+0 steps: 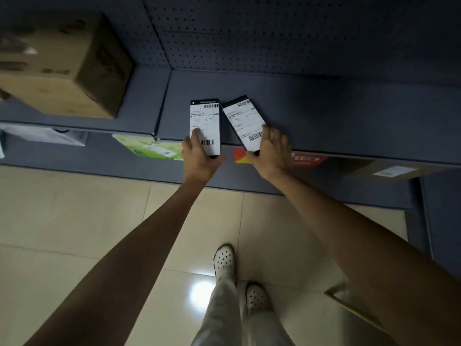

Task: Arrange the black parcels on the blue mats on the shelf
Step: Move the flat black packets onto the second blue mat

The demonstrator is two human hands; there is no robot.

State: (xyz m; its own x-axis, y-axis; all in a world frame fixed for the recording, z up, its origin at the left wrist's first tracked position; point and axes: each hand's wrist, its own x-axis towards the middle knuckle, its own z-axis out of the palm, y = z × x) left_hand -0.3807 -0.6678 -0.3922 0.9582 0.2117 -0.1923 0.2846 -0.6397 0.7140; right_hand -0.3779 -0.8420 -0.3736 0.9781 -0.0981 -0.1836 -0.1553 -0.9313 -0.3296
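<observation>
Your left hand (199,158) grips the left parcel (205,126), its long axis running straight back into the blue mat (324,116). Your right hand (270,153) clasps the right parcel (243,123), far end angled leftward, nearly touching its neighbour.

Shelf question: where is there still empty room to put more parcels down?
The blue mat is bare to the right of the right hand, out to the far edge, and behind both parcels up to the pegboard wall. It is crowded where the left parcel and right parcel nearly touch, and around the cardboard box.
</observation>
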